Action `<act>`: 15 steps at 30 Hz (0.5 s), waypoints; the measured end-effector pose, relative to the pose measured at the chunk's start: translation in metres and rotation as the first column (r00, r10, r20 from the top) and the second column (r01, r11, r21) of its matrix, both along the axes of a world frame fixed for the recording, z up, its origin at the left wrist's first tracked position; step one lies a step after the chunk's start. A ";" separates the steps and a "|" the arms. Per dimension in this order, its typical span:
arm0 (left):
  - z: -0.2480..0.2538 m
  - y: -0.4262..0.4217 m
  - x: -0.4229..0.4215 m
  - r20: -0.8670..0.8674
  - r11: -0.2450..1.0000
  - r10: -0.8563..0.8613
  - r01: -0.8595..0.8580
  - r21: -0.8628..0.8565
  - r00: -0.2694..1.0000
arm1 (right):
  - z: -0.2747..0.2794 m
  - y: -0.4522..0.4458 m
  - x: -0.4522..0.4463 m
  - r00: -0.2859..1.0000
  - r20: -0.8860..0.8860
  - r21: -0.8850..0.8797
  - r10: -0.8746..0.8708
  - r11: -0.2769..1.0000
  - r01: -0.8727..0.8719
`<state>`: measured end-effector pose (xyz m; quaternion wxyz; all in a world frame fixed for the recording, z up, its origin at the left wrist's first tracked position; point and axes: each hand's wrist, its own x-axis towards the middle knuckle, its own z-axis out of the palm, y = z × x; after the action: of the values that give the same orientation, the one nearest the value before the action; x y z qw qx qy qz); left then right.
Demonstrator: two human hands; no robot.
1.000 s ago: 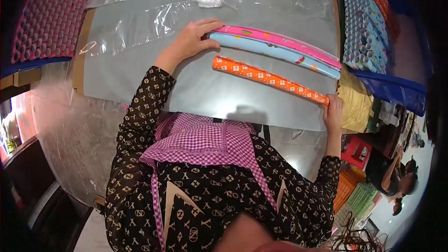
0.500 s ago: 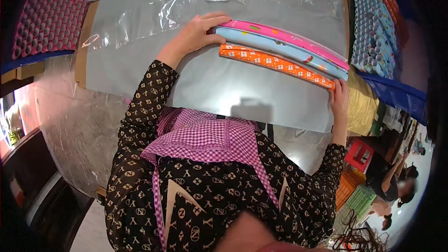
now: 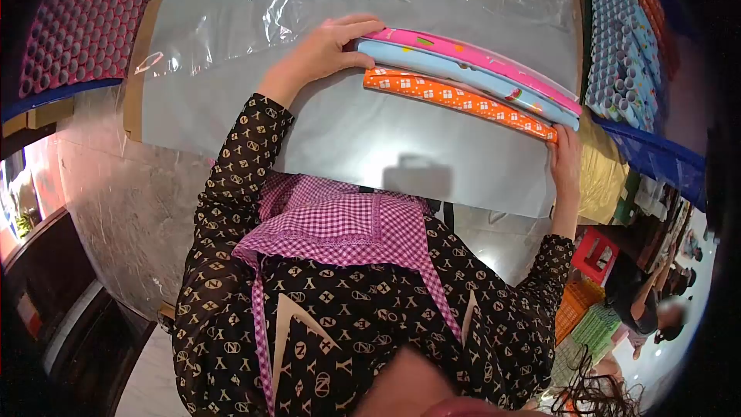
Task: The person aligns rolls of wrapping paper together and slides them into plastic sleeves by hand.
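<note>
Three wrapping-paper rolls lie side by side on a grey sheet: a pink roll (image 3: 480,56) farthest away, a light blue roll (image 3: 455,71) with fruit prints in the middle, and an orange roll (image 3: 455,97) with white prints nearest me. My left hand (image 3: 328,52) clasps the left ends of the pink and blue rolls, fingers over the far side and thumb by the orange roll's end. At the opposite end, my right hand (image 3: 566,161) has its fingertips closed around the right end of the orange roll, by the blue one. Its thumb is mostly hidden.
Clear plastic film (image 3: 293,11) lies across the far side of the grey-covered table (image 3: 340,135). Stacked pink rolls (image 3: 85,23) fill a blue-edged bin at left; blue rolls (image 3: 617,54) fill another at right. Gold material (image 3: 602,170), a red stool (image 3: 594,255) and people appear at lower right.
The three rolls have shifted slightly away from me, and both hands have moved with them. Both hands keep their hold on the ends.
</note>
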<state>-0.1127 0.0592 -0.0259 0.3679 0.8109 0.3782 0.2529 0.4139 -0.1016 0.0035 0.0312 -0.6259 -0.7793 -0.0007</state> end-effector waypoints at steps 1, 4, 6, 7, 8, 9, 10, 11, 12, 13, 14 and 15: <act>0.001 0.001 0.000 0.022 1.000 -0.014 0.014 -0.013 1.000 | 0.001 0.000 0.000 1.000 0.001 0.000 0.000 1.000 0.000; 0.007 -0.001 0.001 0.065 0.998 0.002 0.003 -0.069 0.998 | 0.000 0.001 0.001 0.999 -0.005 -0.054 -0.031 0.998 0.031; 0.001 0.003 0.000 0.065 0.999 -0.023 0.025 -0.021 0.998 | -0.002 0.001 0.003 1.000 0.001 -0.012 -0.009 1.000 0.009; -0.001 0.004 -0.001 0.065 0.999 -0.048 0.047 0.029 0.997 | -0.002 0.000 0.003 1.000 0.001 -0.012 -0.010 1.000 0.010; -0.004 0.005 -0.001 0.065 0.999 -0.049 0.047 0.028 0.997 | -0.002 0.000 0.003 1.000 0.009 -0.005 -0.009 1.000 0.009; -0.003 0.006 -0.002 0.071 0.998 -0.060 0.058 0.031 0.996 | -0.002 0.001 0.001 1.000 0.016 0.003 -0.008 1.000 0.008; -0.002 0.007 -0.002 0.076 0.997 -0.070 0.068 0.033 0.995 | -0.001 0.001 0.000 1.000 0.015 0.003 -0.006 1.000 0.006; -0.002 0.006 -0.002 0.076 0.997 -0.068 0.066 0.033 0.995 | 0.001 0.001 -0.002 0.999 0.048 -0.004 -0.012 1.000 0.013; -0.001 0.005 -0.002 0.079 0.998 -0.063 0.061 0.020 0.995 | 0.002 0.002 -0.003 0.997 0.081 -0.010 -0.019 1.000 0.019; 0.000 0.005 -0.002 0.082 0.998 -0.058 0.057 0.007 0.995 | 0.003 0.002 -0.004 0.997 0.081 -0.009 -0.017 1.000 0.018; 0.001 0.004 -0.002 0.082 0.998 -0.057 0.057 0.007 0.995 | 0.003 0.002 -0.004 0.996 0.088 -0.017 -0.023 1.000 0.025; 0.005 0.003 -0.002 0.065 0.999 -0.053 0.053 0.003 0.996 | 0.004 0.002 -0.005 0.995 0.094 -0.024 -0.030 0.999 0.032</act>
<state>-0.1145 0.0619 -0.0213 0.3861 0.8123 0.3441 0.2694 0.4088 -0.0994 0.0070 -0.0135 -0.6376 -0.7700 -0.0205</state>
